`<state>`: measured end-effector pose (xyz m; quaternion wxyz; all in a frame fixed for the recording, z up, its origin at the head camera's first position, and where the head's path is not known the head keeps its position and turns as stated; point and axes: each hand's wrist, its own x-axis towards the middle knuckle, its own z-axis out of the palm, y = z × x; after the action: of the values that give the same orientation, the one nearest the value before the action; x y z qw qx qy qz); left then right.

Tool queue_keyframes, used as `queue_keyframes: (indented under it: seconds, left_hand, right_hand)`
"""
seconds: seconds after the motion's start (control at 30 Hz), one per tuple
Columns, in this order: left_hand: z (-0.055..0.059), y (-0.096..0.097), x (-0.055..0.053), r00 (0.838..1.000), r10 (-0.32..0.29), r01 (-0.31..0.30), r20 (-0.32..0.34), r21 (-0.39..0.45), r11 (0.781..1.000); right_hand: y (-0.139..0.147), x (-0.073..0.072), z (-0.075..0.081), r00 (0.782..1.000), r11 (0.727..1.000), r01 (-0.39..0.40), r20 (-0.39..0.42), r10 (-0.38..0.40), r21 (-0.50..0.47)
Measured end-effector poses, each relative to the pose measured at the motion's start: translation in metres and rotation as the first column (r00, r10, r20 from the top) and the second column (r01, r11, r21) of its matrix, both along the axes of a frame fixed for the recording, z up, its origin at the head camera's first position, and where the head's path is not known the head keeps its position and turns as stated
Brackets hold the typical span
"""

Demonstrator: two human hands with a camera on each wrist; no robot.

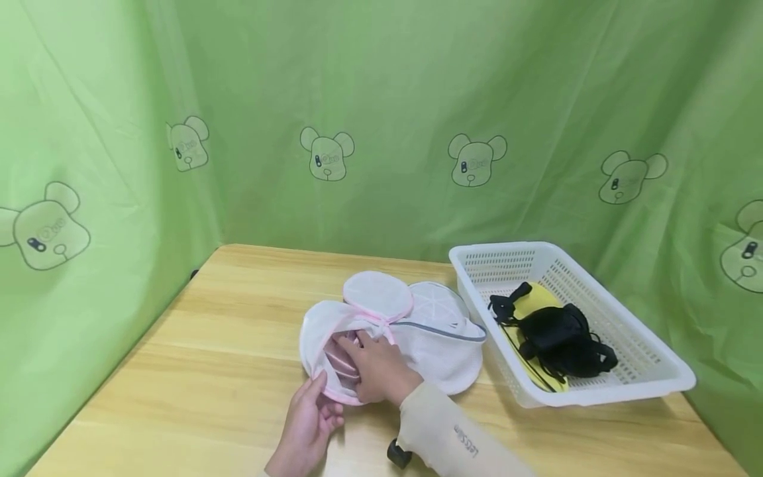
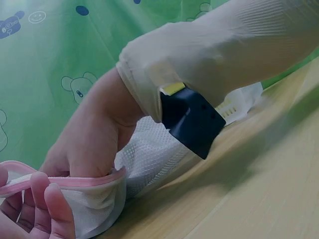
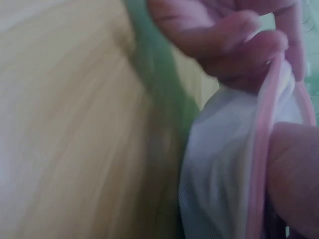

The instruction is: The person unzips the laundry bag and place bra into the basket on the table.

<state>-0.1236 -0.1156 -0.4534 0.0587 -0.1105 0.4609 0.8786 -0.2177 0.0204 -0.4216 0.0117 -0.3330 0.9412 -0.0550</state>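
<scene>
A white mesh laundry bag with pink trim lies on the table, its round lid folded back. My left hand pinches the near rim between thumb and fingers; the left wrist view shows the pink zip edge there. Through the mouth of the bag reaches my right hand, its fingers over a shiny dusky-pink garment, perhaps a bra. Those fingertips are partly hidden inside, so whether they grip it cannot be made out. Touching this bag on the right is a second white mesh bag with a grey zip.
On the right stands a white plastic basket, close beside the second bag. Inside it a black strappy bundle lies over a flat yellow piece. A green curtain hangs behind and along both sides of the wooden table.
</scene>
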Motion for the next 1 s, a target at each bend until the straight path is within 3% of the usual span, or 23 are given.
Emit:
queue_keyframes:
  seconds: [0.1,0.37,0.63,1.0]
  left_hand:
    - [-0.001,0.001,0.000,1.000,0.004,-0.004,0.008,-0.001,1.000]
    - [-0.003,0.001,0.002,1.000,-0.005,0.005,0.022,-0.007,1.000]
    - [-0.002,0.003,0.001,1.000,0.006,-0.006,0.019,-0.006,1.000]
    - [0.000,0.003,0.000,1.000,0.012,-0.011,0.023,-0.011,1.000]
  right_hand:
    - [0.002,-0.002,-0.002,1.000,1.000,-0.008,-0.027,0.008,0.008]
    - [0.007,-0.001,0.002,0.999,0.999,-0.030,0.030,0.029,0.038]
    - [0.010,-0.010,0.003,0.993,0.993,-0.115,-0.015,0.115,-0.012]
    - [0.018,-0.012,-0.002,0.985,0.981,-0.159,-0.090,0.149,-0.115]
